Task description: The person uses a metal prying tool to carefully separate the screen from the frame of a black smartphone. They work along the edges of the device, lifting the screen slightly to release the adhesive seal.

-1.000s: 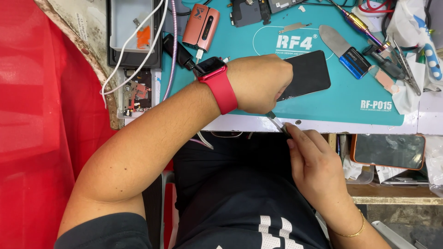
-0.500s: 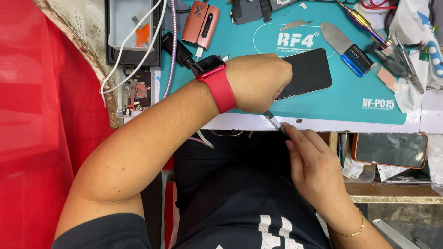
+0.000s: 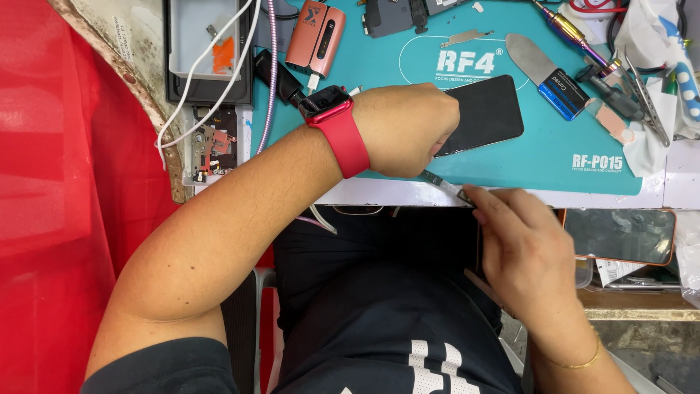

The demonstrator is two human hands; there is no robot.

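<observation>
My left hand (image 3: 408,128), with a red smartwatch (image 3: 339,128) on its wrist, is curled on the lower left corner of a black phone (image 3: 490,109). The phone lies flat on a teal work mat (image 3: 561,164). My right hand (image 3: 525,255) sits just below the table's front edge and pinches a thin metal prying tool (image 3: 443,184). The tool's tip points up and left, under my left hand, at the phone's corner. The contact point is hidden by my fingers.
On the mat lie a blue-handled metal spatula (image 3: 543,69), a screwdriver (image 3: 565,22), tweezers (image 3: 645,98) and a salmon-coloured device (image 3: 315,36). A white tray with cables (image 3: 204,44) stands at the back left. Another phone (image 3: 620,235) rests on a lower shelf at right. Red fabric (image 3: 51,182) hangs at left.
</observation>
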